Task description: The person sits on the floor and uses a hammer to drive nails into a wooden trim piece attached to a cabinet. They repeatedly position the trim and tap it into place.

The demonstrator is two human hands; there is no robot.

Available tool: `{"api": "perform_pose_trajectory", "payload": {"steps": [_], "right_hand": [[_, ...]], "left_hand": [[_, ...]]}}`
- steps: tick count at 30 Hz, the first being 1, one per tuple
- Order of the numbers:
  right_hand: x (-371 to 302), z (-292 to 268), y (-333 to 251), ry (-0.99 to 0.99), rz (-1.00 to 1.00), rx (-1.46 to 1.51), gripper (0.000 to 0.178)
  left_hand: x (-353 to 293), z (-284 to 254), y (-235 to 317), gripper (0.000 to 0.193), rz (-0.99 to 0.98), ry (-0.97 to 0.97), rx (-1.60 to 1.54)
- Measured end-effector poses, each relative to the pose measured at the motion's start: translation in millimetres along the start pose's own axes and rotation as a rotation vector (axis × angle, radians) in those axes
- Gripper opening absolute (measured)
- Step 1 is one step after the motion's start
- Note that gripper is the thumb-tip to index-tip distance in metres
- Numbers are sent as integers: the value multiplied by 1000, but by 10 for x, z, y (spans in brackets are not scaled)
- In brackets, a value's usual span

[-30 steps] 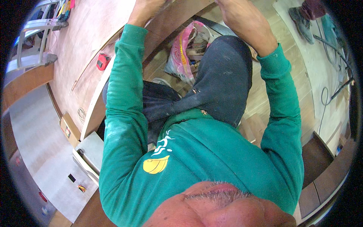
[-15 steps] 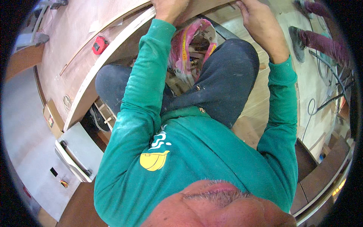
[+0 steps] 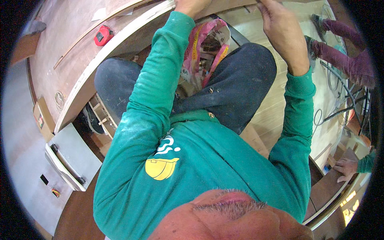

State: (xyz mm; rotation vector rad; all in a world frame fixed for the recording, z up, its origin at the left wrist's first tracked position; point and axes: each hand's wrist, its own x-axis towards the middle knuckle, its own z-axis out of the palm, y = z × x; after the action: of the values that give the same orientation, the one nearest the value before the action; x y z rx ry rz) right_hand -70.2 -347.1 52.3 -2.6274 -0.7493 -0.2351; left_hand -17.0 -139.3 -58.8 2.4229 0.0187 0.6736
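Note:
My left hand (image 3: 194,5) is at the top edge of the view, by the pale edge of a curved wooden panel (image 3: 86,76); its fingers are cut off from sight. Farther right, my right hand (image 3: 283,34) is raised near the panel's far end. Its thumb and fingers are drawn together at the picture's rim, and what they hold, if anything, is hidden. Between my bent legs stands an open pink and white plastic bag (image 3: 193,54) with small mixed items in it. A red tape measure (image 3: 103,35) lies on the wooden surface beyond the panel edge.
Another person's legs (image 3: 340,60) stand at the right, near black cables (image 3: 340,86). A co-worker's hand (image 3: 346,169) rests on a brown board (image 3: 334,182) at lower right. A small carton (image 3: 43,119) and a grey panel (image 3: 76,150) are at the left.
The view has shifted slightly. My right hand sits a little lower in the picture, and a co-worker's hand has appeared on the brown board at lower right. The other person's legs have shifted.

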Motion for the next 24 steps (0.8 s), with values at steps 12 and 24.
{"api": "perform_pose_trajectory", "payload": {"steps": [12,24], "right_hand": [[-34,142,18,4,20,32,49],[-107,82,115,94,-12,22,46]], "left_hand": [[-34,27,-44,24,9,46,6],[-16,4,-64,25,-7,-111,-79]]}}
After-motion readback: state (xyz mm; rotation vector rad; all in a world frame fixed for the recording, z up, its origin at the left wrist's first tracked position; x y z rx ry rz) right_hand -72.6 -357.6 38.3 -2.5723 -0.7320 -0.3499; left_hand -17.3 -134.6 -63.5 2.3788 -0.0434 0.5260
